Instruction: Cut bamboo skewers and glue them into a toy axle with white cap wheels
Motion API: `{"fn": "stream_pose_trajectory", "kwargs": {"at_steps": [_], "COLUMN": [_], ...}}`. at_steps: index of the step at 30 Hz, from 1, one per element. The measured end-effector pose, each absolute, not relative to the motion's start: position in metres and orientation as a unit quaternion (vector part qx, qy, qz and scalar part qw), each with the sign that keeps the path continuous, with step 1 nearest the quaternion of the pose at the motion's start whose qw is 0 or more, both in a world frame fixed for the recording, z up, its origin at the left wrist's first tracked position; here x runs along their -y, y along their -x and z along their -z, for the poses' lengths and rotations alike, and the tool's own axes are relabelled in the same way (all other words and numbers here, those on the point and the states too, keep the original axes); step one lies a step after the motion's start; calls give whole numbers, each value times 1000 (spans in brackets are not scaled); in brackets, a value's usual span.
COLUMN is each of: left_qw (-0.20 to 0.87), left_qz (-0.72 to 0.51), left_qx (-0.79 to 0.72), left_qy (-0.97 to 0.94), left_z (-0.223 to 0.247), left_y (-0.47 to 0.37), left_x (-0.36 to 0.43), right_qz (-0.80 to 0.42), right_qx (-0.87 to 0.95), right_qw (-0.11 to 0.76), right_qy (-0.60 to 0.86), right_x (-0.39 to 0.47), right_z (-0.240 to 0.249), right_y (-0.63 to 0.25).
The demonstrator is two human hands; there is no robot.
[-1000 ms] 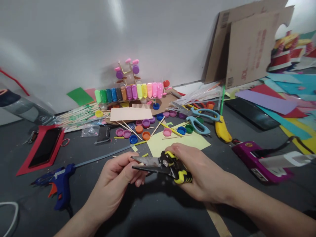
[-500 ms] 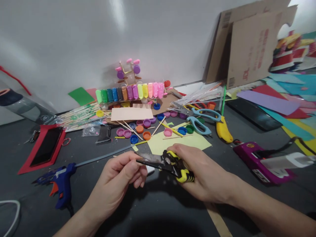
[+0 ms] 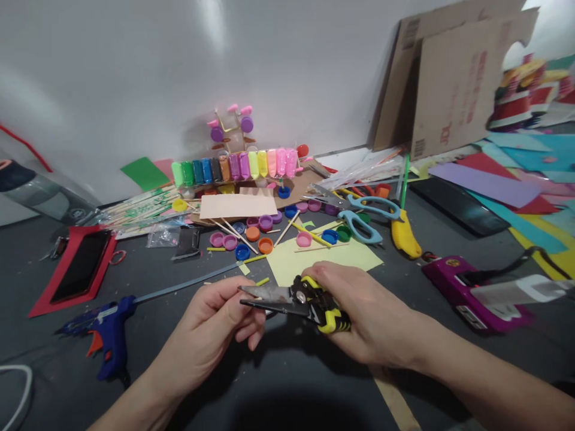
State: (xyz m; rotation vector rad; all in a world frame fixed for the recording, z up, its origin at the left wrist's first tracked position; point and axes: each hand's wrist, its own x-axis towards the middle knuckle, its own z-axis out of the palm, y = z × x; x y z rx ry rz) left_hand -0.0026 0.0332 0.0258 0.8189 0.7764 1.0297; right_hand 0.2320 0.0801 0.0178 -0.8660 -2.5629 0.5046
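Note:
My right hand (image 3: 366,314) is wrapped round the yellow-and-black handles of a pair of heavy-duty shears (image 3: 278,299), whose blades point left. Close by the blade tips, my left hand (image 3: 215,326) is closed with thumb and forefinger pinched together. Whatever sits in that pinch is too small or hidden to name. A short yellow stick piece (image 3: 262,281) shows just behind the upper blade; whether it is held or lies on the table I cannot tell. Beyond both hands lies a pale yellow paper sheet (image 3: 359,258).
A blue glue gun (image 3: 112,335) lies at left, near a phone (image 3: 83,266) on red card. Bottle caps (image 3: 265,245), blue-handled scissors (image 3: 375,206) and a yellow utility knife (image 3: 405,236) lie behind my hands. At right stands a purple power adapter (image 3: 453,281). Cardboard (image 3: 453,90) leans at the back.
The shears' blades have shifted slightly left, over my left fingertips. A short yellow stick piece now shows behind the blades. My view has moved a little.

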Motion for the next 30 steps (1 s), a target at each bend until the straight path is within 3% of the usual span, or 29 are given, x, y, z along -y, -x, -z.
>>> {"fn": "stream_pose_trajectory", "kwargs": {"at_steps": [9,20,30], "left_qw": [718,716,712], "left_qz": [-491,-491,-505], "left_qx": [-347,-340,-341], "left_qy": [-352,-362,-348], "left_z": [-28,-22,-26], "left_y": [3,3,-1], "left_x": [-33,-33,-33], "right_qz": [-198,-188,-175], "right_qx": [899,909,904], "right_qw": [235,203,226], "right_qy": [312,312,318], "right_x": [-80,-79,-78], "right_z": [-17,-16,-14], "right_y": [-231,-233,-231]}}
